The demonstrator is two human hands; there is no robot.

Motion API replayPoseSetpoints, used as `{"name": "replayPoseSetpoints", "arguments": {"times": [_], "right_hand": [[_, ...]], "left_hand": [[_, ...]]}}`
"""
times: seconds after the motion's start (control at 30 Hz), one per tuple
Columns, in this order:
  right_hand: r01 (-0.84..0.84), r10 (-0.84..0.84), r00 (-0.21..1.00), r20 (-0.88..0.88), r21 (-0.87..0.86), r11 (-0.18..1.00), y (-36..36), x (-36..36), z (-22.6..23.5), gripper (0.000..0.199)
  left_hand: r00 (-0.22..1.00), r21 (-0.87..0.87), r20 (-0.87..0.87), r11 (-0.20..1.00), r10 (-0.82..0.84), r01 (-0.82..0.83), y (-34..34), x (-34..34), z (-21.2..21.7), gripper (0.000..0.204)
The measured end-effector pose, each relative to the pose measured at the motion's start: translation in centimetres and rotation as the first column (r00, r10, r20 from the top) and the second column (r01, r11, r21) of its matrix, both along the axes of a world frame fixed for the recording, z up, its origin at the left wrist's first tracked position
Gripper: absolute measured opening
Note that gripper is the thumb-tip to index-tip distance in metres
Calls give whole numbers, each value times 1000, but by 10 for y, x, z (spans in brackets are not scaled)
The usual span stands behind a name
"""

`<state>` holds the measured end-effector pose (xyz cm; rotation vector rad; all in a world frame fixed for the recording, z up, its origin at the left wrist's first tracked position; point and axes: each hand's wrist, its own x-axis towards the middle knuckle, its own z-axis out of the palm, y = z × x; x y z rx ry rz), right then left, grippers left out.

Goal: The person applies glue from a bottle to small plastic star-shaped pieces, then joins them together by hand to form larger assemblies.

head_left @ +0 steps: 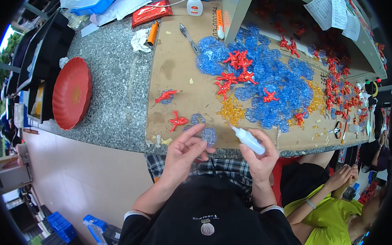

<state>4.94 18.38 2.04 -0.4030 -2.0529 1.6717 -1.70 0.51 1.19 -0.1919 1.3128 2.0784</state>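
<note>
My left hand point(182, 156) is closed at the table's front edge, with a clear blue round plastic piece point(209, 137) at its thumb and fingertips. My right hand point(262, 158) grips a small white squeeze bottle point(250, 141), its thin nozzle tilted up and left toward a pile of small amber pieces point(231, 112). Just beyond my left fingers lies another blue round piece point(198, 119). A red figure point(177, 121) rests left of it. Farther back, a second red figure point(165, 96) lies on a blue piece.
Blue pieces point(266, 106) and red figures point(239, 59) heap on a cardboard sheet point(172, 69). A pen point(189, 38), scissors point(337, 130) and another white bottle point(194, 4) lie around. A red scalloped bowl point(73, 93) sits left. A co-worker in yellow-green point(331, 220) sits right.
</note>
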Motion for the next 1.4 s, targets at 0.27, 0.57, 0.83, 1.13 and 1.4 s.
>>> {"name": "replayPoseSetpoints", "arguments": {"times": [0.27,0.57,0.83,1.13,1.4], "right_hand": [[-102,79,992,100,251,963,-24,-16,-14,39],[-109,118,993,-9,309,945,-34,-30,-31,34],[-117,127,992,-23,253,960,-22,-31,-20,37],[37,-145,987,63,799,600,21,-35,-20,23],[10,-106,992,74,773,634,30,-19,-21,18]], "left_hand": [[996,-5,47,997,-80,81,-19,21,-3,35],[980,108,168,990,-111,93,-20,26,-8,31],[980,87,111,984,-167,158,-18,28,-11,40],[971,132,131,974,-199,181,-1,26,-10,36],[979,135,114,979,-170,154,2,25,-14,34]]}}
